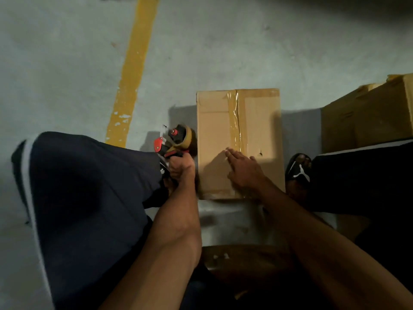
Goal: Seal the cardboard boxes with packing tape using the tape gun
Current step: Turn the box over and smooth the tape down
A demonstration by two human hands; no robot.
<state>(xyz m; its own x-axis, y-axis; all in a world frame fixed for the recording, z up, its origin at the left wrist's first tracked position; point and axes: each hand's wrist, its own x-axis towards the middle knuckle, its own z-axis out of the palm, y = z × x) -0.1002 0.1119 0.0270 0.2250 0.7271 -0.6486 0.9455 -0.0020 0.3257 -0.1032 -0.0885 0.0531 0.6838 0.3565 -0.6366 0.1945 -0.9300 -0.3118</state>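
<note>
Right hand (242, 168): flat, fingers straight, palm down on the box (214, 135) top near its 6 o'clock end, fingertips at the near end of the tape (234, 117). It holds nothing.
Left hand (180, 167): fingers curled round the handle of the tape gun (176, 139), held off the box's 9 o'clock side and close against it.
Box: on the floor between the person's legs, flaps closed, one strip of tape along the centre seam from the 12 o'clock edge toward the palm.
Step, as I judge it: rubbing the strip down after laying it.
Doing it well: sweep the flat palm along the seam toward 6 o'clock and over the edge; the strip looks wrinkled at mid-length, so press there firmly.
Gun: keep the toothed blade turned away from the smoothing hand.
Risk: a lifted tape end at the near edge, hidden under the wrist.
Second box (368, 115): at 3 o'clock, well apart; whether it is sealed cannot be told.
</note>
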